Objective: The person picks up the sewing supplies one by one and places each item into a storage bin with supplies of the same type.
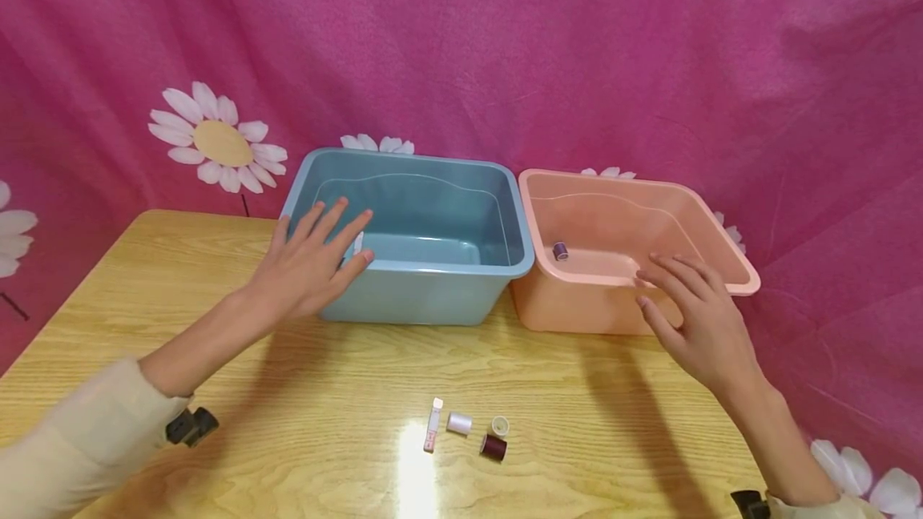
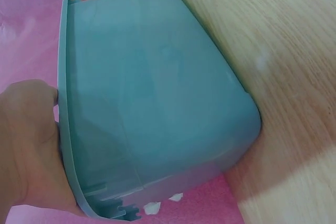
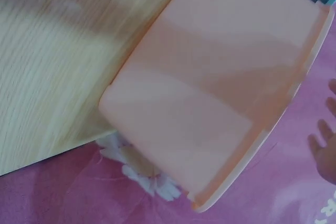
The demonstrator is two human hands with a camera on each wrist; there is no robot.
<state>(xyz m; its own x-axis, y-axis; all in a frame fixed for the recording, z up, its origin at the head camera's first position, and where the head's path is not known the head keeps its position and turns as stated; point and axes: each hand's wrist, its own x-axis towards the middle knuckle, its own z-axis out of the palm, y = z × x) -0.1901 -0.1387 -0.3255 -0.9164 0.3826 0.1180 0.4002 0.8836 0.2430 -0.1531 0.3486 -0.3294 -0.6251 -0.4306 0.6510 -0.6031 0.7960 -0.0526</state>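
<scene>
My left hand (image 1: 306, 263) is over the near left corner of the blue bin (image 1: 404, 295), fingers spread. Between thumb and forefinger a small white thing (image 1: 358, 243) shows; I cannot tell whether it lies in the bin or is falling. In the left wrist view the hand (image 2: 29, 145) is beside the bin's rim. Above the near right rim of the pink bin (image 1: 577, 307) is my right hand (image 1: 703, 323), its fingers loosely bent and nothing seen in them. A purple thread spool (image 1: 560, 251) lies inside the pink bin, at its left.
On the wooden table (image 1: 346, 391), nearer me, lie a folded white-and-pink tape measure (image 1: 433, 424), a white thread spool (image 1: 459, 423), a cream spool (image 1: 500, 426) and a dark maroon spool (image 1: 493, 447). Behind the bins hangs a pink flowered cloth (image 1: 461, 46).
</scene>
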